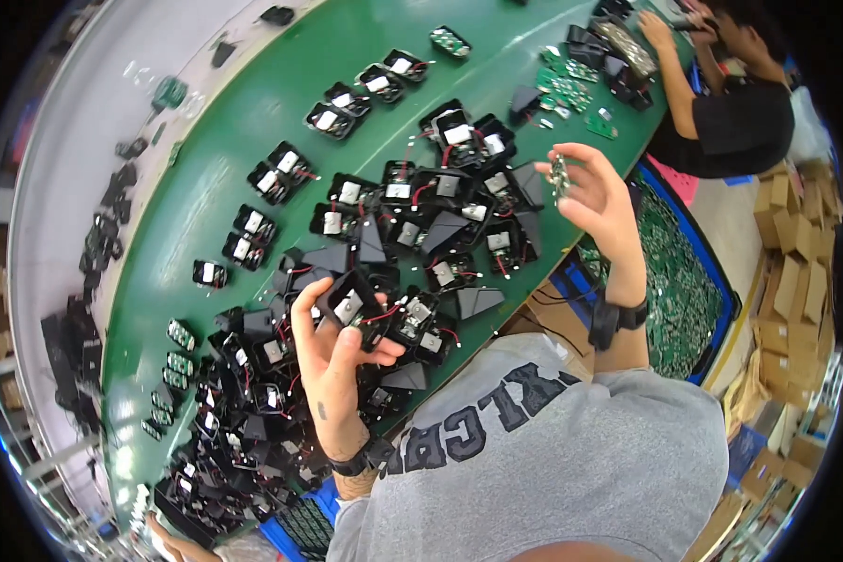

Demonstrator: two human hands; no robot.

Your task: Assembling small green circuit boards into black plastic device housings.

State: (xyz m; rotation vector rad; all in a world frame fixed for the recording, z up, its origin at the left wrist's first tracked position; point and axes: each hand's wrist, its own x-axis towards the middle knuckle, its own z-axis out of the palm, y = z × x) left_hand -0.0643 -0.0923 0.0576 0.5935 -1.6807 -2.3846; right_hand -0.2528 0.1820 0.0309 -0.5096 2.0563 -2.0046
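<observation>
My left hand (pixel 330 370) grips an open black plastic housing (pixel 358 290), tilted up above the pile on the bench. Inside it sits a whitish block, and a red wire comes out near the fingers. My right hand (pixel 601 201) is raised past the bench's near edge, pinching a small circuit board (pixel 559 178) between thumb and fingers. The board is seen nearly edge-on. Below and between my hands lies a heap of similar black housings (pixel 448 187), many with whitish blocks and red wires.
Housings stand in small groups along the green bench (pixel 225 164). Loose green boards (pixel 564 89) lie at the far right, near another person (pixel 731 122). A blue-rimmed bin of circuit boards (pixel 670 281) sits right of the bench, with cardboard boxes (pixel 787 300) beyond. Another person's arm shows at lower left.
</observation>
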